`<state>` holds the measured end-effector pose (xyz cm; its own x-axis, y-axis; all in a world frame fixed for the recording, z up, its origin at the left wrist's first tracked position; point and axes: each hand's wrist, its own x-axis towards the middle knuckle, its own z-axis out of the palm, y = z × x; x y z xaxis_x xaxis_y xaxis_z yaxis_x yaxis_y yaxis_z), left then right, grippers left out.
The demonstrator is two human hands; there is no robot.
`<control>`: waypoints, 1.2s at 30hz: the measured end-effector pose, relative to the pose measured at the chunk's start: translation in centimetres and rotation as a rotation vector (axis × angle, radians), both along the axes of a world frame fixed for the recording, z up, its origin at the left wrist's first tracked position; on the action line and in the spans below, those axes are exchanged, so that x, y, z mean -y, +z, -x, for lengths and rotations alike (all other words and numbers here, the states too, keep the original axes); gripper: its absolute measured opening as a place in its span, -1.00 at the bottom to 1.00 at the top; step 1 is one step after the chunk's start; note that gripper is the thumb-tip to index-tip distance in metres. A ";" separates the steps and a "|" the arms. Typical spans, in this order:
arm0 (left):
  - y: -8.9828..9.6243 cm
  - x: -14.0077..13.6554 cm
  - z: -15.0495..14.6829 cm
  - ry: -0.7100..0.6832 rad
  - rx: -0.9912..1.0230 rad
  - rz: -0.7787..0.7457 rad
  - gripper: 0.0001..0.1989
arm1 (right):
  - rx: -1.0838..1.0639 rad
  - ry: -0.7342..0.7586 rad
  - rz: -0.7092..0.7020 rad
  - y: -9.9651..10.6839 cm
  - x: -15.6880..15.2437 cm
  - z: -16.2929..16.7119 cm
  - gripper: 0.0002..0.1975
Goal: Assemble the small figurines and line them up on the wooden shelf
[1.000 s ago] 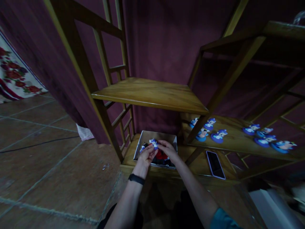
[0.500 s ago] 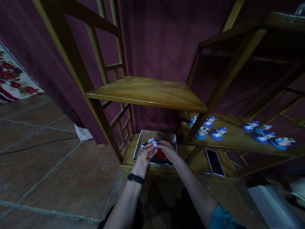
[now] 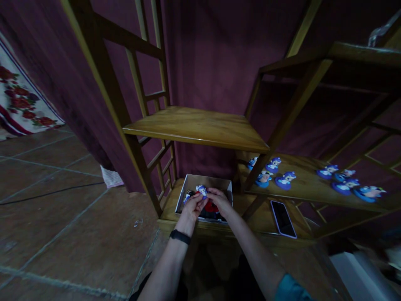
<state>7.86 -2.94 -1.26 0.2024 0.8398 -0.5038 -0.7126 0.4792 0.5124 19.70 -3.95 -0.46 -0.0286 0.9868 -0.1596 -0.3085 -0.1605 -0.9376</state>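
- Purple-and-white figurine (image 3: 201, 190) is over the box (image 3: 216, 182), between the fingertips.
- Left hand (image 3: 191, 205) and right hand (image 3: 220, 200) both pinch it, equally near; its long axis is too small to tell.

The bare left hand (image 3: 191, 206) and the bare right hand (image 3: 220, 201) meet low in front of the body, fingertips close together. The left forearm (image 3: 167, 267) slants up and inward from the bottom edge, a black band (image 3: 180, 237) around its wrist. The right forearm (image 3: 252, 247) angles in from the lower right, its wrist bare, a short teal fabric sleeve (image 3: 292, 288) showing near the elbow. Both hands have bent fingers in a light pinch, though the dim view makes each finger's exact placement hard to tell.
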 end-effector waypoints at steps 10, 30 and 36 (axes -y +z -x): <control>0.5 0.2 0.3 0.042 -0.114 -0.016 -0.87 | 0.236 -0.071 -0.082 -0.7 -0.7 0.1 -0.80; 0.3 0.2 0.5 -0.015 -0.103 0.004 -0.90 | 0.169 0.031 -0.049 0.7 -0.5 -0.2 -0.77; -0.1 0.3 0.1 0.034 -0.120 0.021 -0.90 | 0.157 -0.013 -0.016 0.3 -0.4 -0.1 -0.81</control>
